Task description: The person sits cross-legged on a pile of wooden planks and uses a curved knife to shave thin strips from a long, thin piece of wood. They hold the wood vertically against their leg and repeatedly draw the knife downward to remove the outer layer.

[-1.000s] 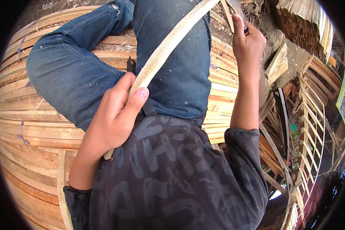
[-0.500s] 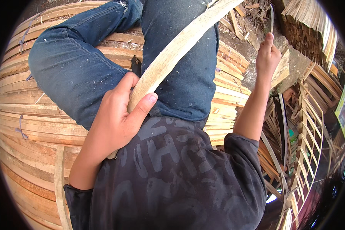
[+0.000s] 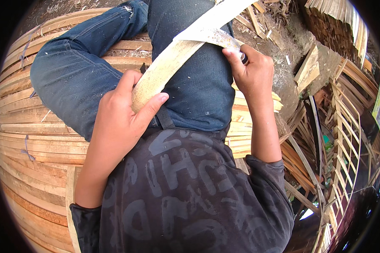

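Observation:
A pale, slightly curved wooden strip (image 3: 164,65) slants up over my jeans, from near my waist to the top edge of the view. My left hand (image 3: 120,105) grips its lower end, thumb on one side and fingers on the other. In my right hand (image 3: 254,69), closed around the handle, is a large knife (image 3: 211,36) with a broad, bright blade. The blade lies across the strip's upper face, well above my left hand. Only a dark bit of the handle shows; my fingers hide most of it.
Tied bundles of sawn slats (image 3: 42,147) lie to the left and under my legs. At the upper right stands a stack of thin boards (image 3: 342,25). Offcuts (image 3: 308,69) lie on the dirt, and a slatted wooden frame (image 3: 346,156) stands at the right.
My right hand has come down and left from its raised position, bringing the knife blade onto the strip. The left hand keeps its grip, shifted slightly left.

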`<action>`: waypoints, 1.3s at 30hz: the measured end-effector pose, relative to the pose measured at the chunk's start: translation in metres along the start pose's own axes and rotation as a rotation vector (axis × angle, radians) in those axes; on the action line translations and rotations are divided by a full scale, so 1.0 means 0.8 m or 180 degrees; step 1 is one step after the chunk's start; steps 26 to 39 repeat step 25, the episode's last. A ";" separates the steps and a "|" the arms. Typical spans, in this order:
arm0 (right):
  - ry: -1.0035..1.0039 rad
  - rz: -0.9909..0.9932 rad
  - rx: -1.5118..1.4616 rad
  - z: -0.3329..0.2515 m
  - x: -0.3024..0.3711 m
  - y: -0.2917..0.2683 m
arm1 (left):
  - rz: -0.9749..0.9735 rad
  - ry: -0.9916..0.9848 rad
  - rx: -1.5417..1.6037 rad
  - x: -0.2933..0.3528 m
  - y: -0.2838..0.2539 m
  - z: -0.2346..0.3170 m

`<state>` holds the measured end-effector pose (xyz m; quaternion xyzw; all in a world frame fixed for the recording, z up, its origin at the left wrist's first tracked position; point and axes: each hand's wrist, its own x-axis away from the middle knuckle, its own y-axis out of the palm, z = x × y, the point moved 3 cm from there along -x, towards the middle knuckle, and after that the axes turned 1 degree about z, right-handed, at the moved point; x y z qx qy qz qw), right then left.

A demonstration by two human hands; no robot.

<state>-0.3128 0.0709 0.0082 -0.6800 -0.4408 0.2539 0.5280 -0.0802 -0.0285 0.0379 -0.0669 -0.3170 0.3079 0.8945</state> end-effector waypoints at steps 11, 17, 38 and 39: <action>0.1899 0.0700 0.0009 0.177 -0.074 -0.022 | -0.0176 -0.0056 0.0013 0.011 0.001 -0.001; 0.1977 0.1075 -0.0649 0.240 -0.020 -0.054 | -0.0025 -0.0040 0.0198 0.017 0.005 -0.013; 0.0501 -0.0010 -0.0446 0.006 0.003 -0.011 | 0.0008 0.0193 0.0040 -0.009 0.020 0.009; 0.0501 -0.0010 -0.0446 0.006 0.003 -0.011 | 0.0008 0.0193 0.0040 -0.009 0.020 0.009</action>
